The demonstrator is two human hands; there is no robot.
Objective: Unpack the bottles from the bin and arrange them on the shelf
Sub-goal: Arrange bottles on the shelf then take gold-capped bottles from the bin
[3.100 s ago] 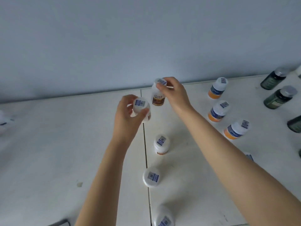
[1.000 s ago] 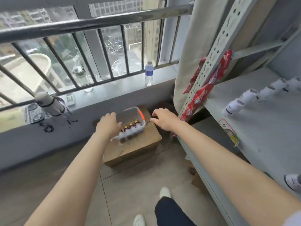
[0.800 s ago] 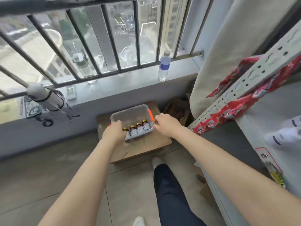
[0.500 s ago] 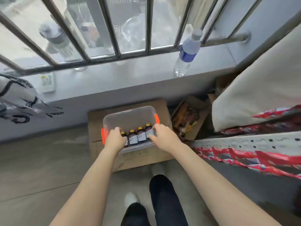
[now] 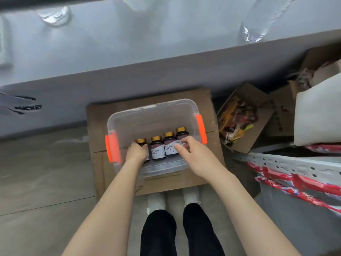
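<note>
A clear plastic bin with orange handles sits on a flat cardboard box on the floor. Inside, along its near wall, several dark bottles with gold caps stand in a row. My left hand is wrapped around the leftmost bottle. My right hand is curled over the rightmost bottle, thumb in front of its neighbour. One bottle between the hands stands untouched. The far half of the bin holds nothing.
A grey window sill with a clear water bottle runs above the bin. An open carton of packets lies to the right. The perforated metal shelf edge with red wrapping is at lower right. My legs stand below the box.
I turned from the shelf to the bin and leaned in close. Both hands went from the bin's near rim down onto the two end bottles.
</note>
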